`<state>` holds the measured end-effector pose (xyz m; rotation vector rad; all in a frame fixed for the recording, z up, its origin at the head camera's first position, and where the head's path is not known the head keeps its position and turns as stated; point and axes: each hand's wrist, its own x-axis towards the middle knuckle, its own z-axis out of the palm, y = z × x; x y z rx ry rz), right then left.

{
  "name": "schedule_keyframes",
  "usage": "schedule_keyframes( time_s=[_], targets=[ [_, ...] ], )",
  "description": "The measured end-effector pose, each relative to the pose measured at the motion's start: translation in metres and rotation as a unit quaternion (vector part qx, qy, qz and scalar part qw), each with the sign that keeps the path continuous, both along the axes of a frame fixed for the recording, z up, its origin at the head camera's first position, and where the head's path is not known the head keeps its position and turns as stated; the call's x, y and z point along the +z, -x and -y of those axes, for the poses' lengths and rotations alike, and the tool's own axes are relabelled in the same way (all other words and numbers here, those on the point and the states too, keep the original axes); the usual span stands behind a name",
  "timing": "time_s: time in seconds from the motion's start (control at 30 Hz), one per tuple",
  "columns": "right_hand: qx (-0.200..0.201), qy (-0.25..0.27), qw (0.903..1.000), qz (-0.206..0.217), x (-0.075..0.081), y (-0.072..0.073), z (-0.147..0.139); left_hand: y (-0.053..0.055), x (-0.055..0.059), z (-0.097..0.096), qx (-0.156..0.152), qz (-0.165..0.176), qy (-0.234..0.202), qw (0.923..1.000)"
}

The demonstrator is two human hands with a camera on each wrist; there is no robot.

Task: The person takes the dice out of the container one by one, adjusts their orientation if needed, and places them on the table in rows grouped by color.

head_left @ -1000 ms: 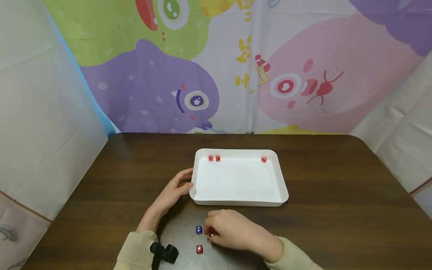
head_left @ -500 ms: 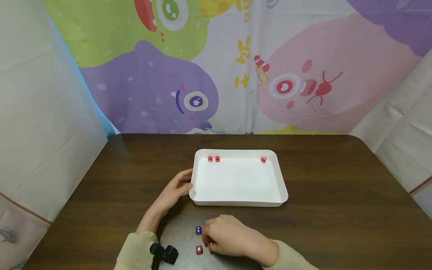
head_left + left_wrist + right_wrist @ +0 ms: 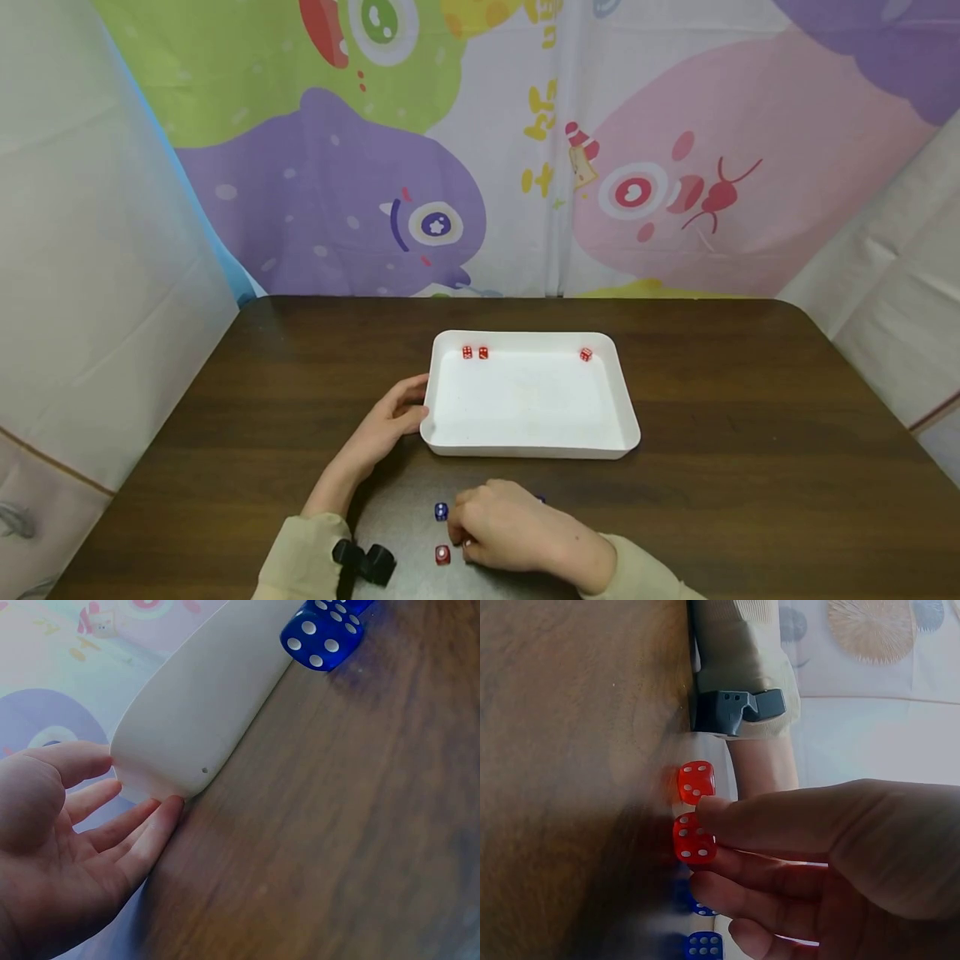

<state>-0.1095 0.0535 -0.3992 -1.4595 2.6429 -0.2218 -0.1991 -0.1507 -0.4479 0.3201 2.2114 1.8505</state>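
Note:
My left hand (image 3: 390,417) rests against the left wall of the white tray (image 3: 525,450). In the left wrist view, its extended fingers and thumb touch the tray's corner. My right hand (image 3: 510,521) is low over the table in front of the tray. In the right wrist view, its thumb and fingers pinch a red die (image 3: 694,844), mostly hidden in the head view. Another red die (image 3: 442,554) and a blue die (image 3: 441,512) lie to that hand's left. A second blue die (image 3: 540,499) peeks out behind the hand.
Inside the tray, several red dice stand along the far wall: two at left (image 3: 476,353), one at right (image 3: 586,355). Blue dice (image 3: 322,637) sit by the tray's near side. A black wrist mount (image 3: 365,562) is on the left sleeve. A printed cloth hangs behind the table.
My right hand has shifted slightly toward me and to the left, covering the red die more. A blue die now shows past its knuckles. The left hand and tray stay put.

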Motion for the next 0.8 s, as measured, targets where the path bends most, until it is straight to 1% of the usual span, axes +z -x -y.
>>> schedule_keyframes(
  time_s=[0.2,0.37,0.43,0.63,0.8],
  targets=[
    [0.001,0.004,1.0000,0.001,0.003,-0.001,0.001,-0.001,0.000,0.001,-0.001,-0.001,0.001,1.0000],
    [-0.010,0.029,0.9995,-0.007,0.008,0.003,-0.003,0.001,0.001,0.003,0.005,-0.002,0.006,1.0000],
    [-0.021,0.037,0.9991,-0.008,0.012,0.007,-0.005,0.002,0.002,0.004,0.007,-0.003,0.006,0.9999],
    [-0.061,0.052,0.9967,0.013,0.022,0.019,-0.017,0.002,0.002,0.003,0.006,-0.006,0.008,0.9999],
    [-0.108,0.082,0.9904,0.026,0.027,0.029,-0.032,0.001,0.001,0.001,-0.002,-0.004,-0.001,1.0000]
  ],
)
